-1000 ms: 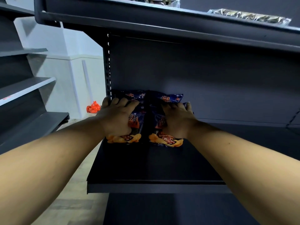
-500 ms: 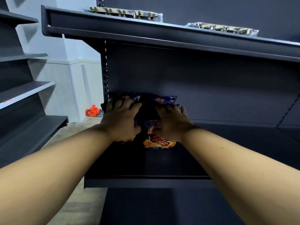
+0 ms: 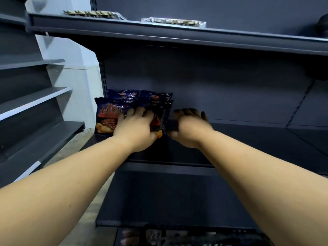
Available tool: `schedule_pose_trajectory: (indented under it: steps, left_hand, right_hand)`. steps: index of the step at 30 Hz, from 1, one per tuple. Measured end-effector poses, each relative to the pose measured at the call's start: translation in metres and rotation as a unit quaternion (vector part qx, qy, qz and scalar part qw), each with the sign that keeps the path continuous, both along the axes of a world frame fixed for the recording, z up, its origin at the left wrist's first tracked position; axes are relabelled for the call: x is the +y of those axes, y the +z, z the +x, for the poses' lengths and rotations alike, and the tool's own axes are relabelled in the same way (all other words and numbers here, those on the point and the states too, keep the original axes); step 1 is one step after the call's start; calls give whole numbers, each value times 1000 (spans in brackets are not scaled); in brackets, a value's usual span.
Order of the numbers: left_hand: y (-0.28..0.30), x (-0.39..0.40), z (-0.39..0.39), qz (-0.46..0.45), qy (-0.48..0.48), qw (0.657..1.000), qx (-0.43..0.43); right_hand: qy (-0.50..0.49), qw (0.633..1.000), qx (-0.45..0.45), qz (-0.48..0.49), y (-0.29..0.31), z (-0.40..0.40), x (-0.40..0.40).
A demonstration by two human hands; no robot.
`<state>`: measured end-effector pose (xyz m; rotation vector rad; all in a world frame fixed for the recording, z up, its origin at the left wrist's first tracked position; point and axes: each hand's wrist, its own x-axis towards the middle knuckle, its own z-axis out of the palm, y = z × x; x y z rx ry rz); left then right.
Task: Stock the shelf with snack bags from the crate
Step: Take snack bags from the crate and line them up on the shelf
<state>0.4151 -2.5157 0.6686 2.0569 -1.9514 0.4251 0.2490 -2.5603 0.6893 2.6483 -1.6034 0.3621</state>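
The snack bags [image 3: 134, 103] stand at the back of the shelf [image 3: 230, 137], hard against its rear panel at the left end. The left hand [image 3: 136, 127] lies flat on the bag fronts, fingers [image 3: 142, 112] spread. The right hand [image 3: 190, 128] curls round the bags' right edge, apparently pinching it. Judged light, soft, crushable and slippery-filmed; best held by the sealed edges.

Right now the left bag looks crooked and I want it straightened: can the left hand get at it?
Probably yes. The left hand already rests on the bags, its fingers beside the left bag, and nothing lies between them.
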Motion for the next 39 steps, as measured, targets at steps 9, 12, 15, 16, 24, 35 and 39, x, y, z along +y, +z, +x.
schedule_pose_trajectory:
  steps: [9, 12, 15, 16, 24, 35, 39]
  left_hand:
    - [-16, 59, -136, 7, -4, 1000, 0]
    - [-19, 72, -163, 13, -12, 1000, -4]
    - [-21, 80, -179, 18, -15, 1000, 1]
    - [-22, 82, -183, 17, -17, 1000, 2]
    - [-48, 93, -192, 51, -27, 998, 32]
    - [-152, 124, -186, 177, -63, 981, 42]
    - [-192, 133, -188, 233, -59, 969, 51]
  right_hand:
    - [-27, 999, 43, 2, -20, -134, 57]
    - [-37, 999, 34, 7, -26, -160, 70]
    - [-41, 999, 30, 8, -32, -176, 80]
    - [-43, 999, 27, 9, -33, -180, 82]
    - [-66, 997, 16, 38, -57, -191, 99]
    - [-90, 981, -13, 168, -165, -193, 135]
    - [-97, 970, 2, 222, -207, -203, 141]
